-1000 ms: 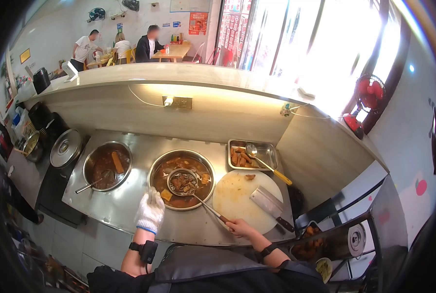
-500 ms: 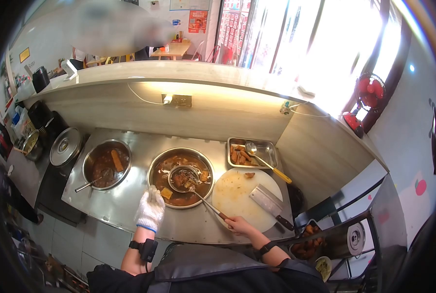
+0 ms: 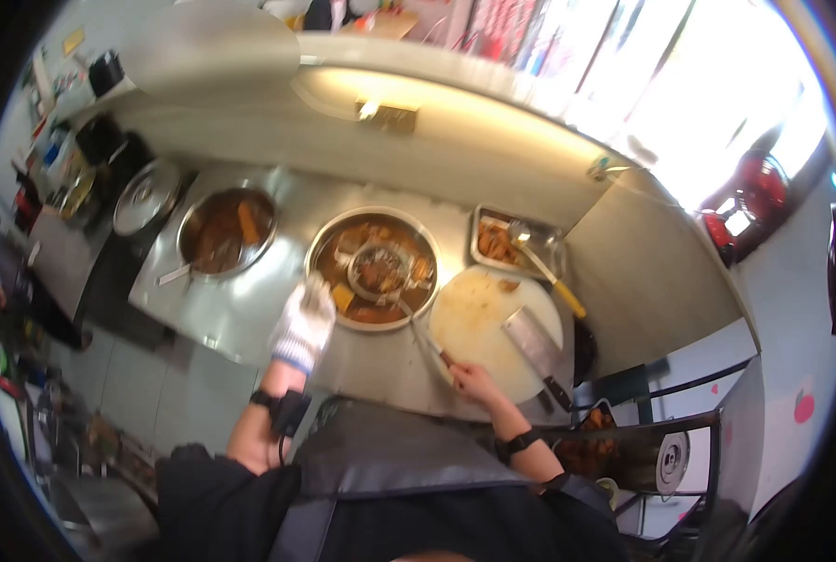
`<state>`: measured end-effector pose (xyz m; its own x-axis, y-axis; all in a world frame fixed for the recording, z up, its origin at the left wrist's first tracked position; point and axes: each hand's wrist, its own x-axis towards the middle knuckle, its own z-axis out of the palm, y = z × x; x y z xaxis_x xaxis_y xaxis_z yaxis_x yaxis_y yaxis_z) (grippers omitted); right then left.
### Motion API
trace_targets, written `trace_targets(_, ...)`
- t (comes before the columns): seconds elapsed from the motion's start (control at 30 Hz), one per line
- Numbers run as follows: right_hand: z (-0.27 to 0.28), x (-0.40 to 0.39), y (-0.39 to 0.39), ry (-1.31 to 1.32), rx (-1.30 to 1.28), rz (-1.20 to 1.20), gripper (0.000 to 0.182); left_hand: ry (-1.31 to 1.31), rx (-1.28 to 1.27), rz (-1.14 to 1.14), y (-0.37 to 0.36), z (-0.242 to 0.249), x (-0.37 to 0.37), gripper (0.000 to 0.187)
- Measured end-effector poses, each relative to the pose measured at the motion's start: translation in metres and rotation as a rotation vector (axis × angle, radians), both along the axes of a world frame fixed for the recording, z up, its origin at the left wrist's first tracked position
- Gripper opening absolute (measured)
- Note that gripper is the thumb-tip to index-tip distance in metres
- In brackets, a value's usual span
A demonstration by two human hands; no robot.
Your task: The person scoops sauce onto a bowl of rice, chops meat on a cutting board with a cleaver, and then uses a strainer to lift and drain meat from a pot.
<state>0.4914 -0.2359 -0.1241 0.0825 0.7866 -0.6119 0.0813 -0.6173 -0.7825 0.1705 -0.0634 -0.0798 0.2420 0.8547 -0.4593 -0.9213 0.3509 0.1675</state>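
Note:
My right hand [image 3: 474, 382] is wrapped round the brown grip of a long-handled strainer ladle [image 3: 422, 330]. Its round bowl, full of dark food pieces, sits in the brown broth of a wide metal pot [image 3: 431, 242]. My left hand [image 3: 304, 318], in a white knit glove, is by the pot's lower-left rim, fingers stretched towards it; blur hides whether they touch. Close to those fingertips, a yellow piece of food [image 3: 342, 298] lies in the broth. Beside the pot, a round white cutting board [image 3: 465, 318] bears a cleaver [image 3: 532, 345] and a small brown food piece [image 3: 509, 286].
A second pot [image 3: 193, 272] of brown stew with a metal utensil stands left, near a lidded pot [image 3: 146, 197]. Behind the board, a metal tray [image 3: 542, 266] holds brown food and a yellow-handled spoon [image 3: 563, 288]. A raised partition [image 3: 493, 159] bounds the steel counter.
The whole view has shifted and blurred, with the counter now higher in the picture. Both hands keep about the same places relative to the pot; the strainer ladle stays in the broth.

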Motion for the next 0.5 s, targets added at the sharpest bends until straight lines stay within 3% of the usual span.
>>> trace_targets(0.1, -0.001, -0.003, -0.004, 0.139, -0.074, -0.013, 0.019, 0.024, -0.033, 0.017, -0.002, 0.016, 0.003, 0.026)
trace_targets(0.5, 0.032, -0.008, -0.003, 0.093, -0.055, -0.038, 0.022, 0.013, -0.094, 0.045, -0.005, 0.026, 0.006, 0.029)
